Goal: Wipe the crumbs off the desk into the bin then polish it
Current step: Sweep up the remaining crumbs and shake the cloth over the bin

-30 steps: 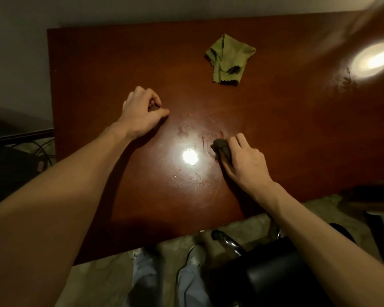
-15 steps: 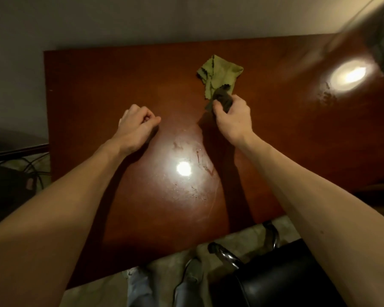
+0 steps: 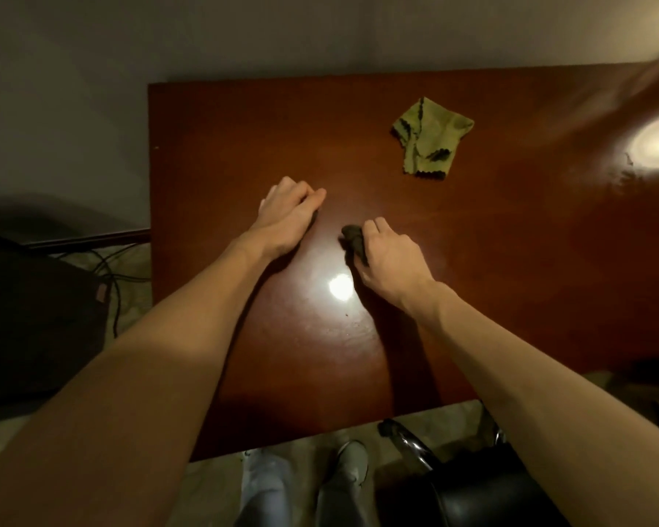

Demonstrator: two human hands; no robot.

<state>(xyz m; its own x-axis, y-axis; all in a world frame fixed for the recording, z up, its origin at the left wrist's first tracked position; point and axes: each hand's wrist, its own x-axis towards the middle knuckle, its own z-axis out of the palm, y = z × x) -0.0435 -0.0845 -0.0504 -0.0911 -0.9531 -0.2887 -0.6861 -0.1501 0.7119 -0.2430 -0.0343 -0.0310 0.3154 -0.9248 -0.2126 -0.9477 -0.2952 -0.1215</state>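
Note:
A glossy reddish-brown desk [image 3: 510, 279] fills the view. My right hand [image 3: 390, 260] grips a dark bunched cloth [image 3: 354, 239] and presses it on the desk near the middle. My left hand [image 3: 288, 213] rests on the desk just left of it, fingers curled; whether it holds anything is hidden. A crumpled green cloth [image 3: 428, 140] lies flat farther back to the right. A few small crumbs [image 3: 349, 315] and smears show near the light reflection in front of my right hand.
A black chair [image 3: 472, 484] with chrome arms stands at the desk's near edge, right of my shoes. A dark object [image 3: 35, 317] and cables lie on the floor to the left. A wall runs behind the desk.
My right hand with the dark cloth swept back toward the green cloth, then returned to the middle of the desk beside my left hand. My left hand stayed in place.

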